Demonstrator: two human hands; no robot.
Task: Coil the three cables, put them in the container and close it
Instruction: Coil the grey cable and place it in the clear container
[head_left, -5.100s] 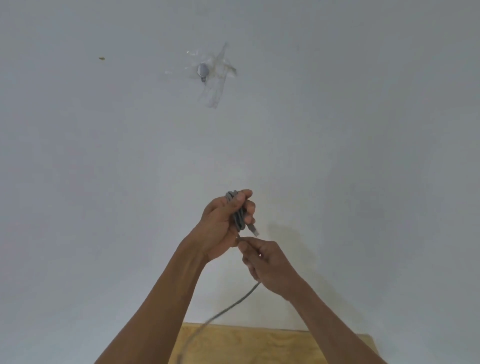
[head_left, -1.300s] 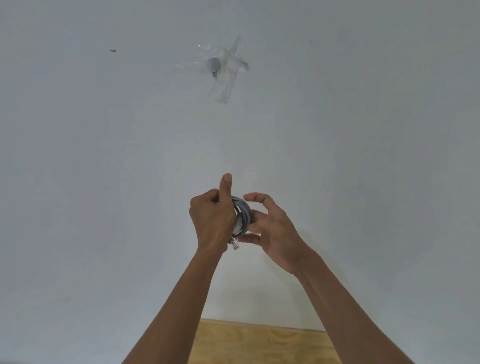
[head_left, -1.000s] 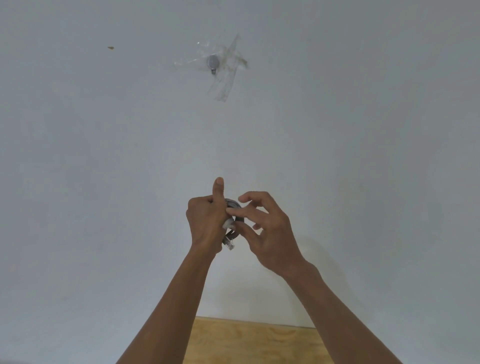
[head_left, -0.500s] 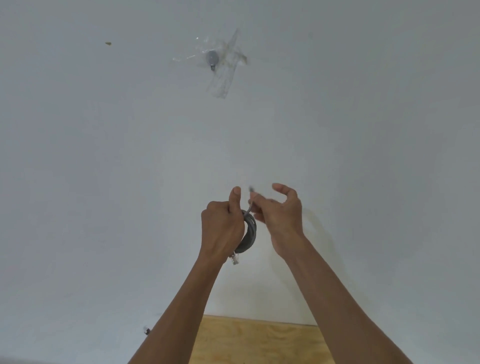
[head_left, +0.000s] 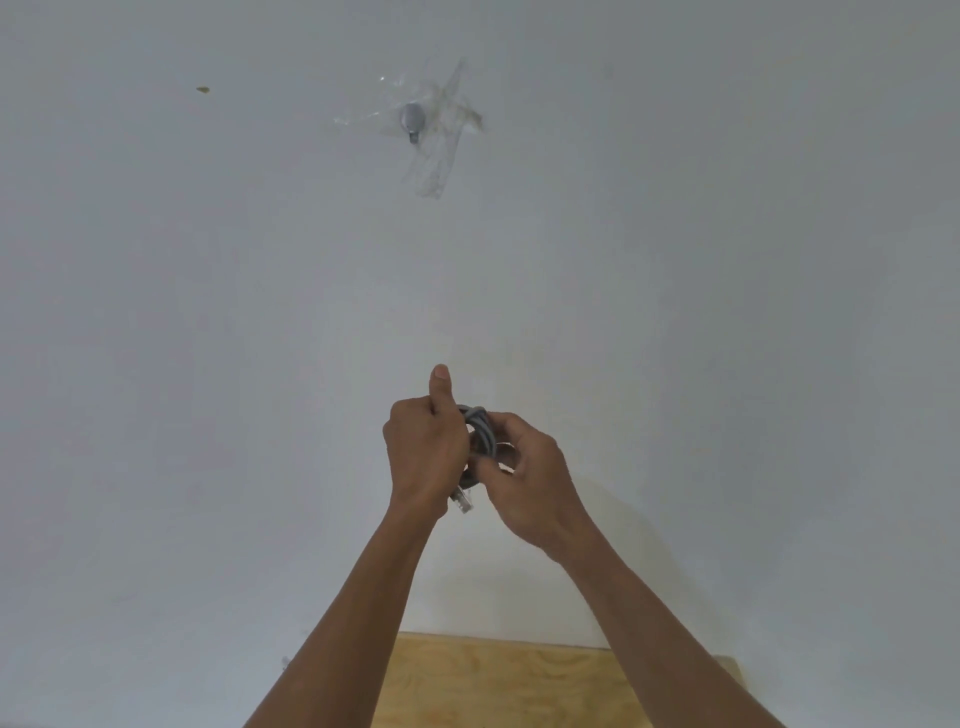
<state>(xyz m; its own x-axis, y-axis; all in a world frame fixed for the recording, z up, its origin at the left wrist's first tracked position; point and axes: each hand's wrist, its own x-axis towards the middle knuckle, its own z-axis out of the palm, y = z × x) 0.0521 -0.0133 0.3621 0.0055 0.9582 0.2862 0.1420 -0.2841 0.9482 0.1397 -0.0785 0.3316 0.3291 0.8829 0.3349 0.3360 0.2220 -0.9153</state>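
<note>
A grey cable (head_left: 483, 434) is wound into a small coil and held up in front of a white wall. My left hand (head_left: 423, 452) is closed around the coil's left side, thumb pointing up. A clear plug (head_left: 462, 503) on one cable end hangs below that hand. My right hand (head_left: 524, 480) grips the coil from the right, its fingers curled around the loops. The other cable end is hidden between the hands. The container and the other two cables are out of view.
A light wooden tabletop (head_left: 498, 680) shows at the bottom edge, between my forearms. On the wall above, a small metal hook (head_left: 413, 120) sits under strips of clear tape. A tiny brown speck (head_left: 203, 90) marks the wall at upper left.
Five seconds ago a long tail of cable hung down; now it is all wound in. In the last half second my right hand dropped from holding the free end up and closed on the coil.
</note>
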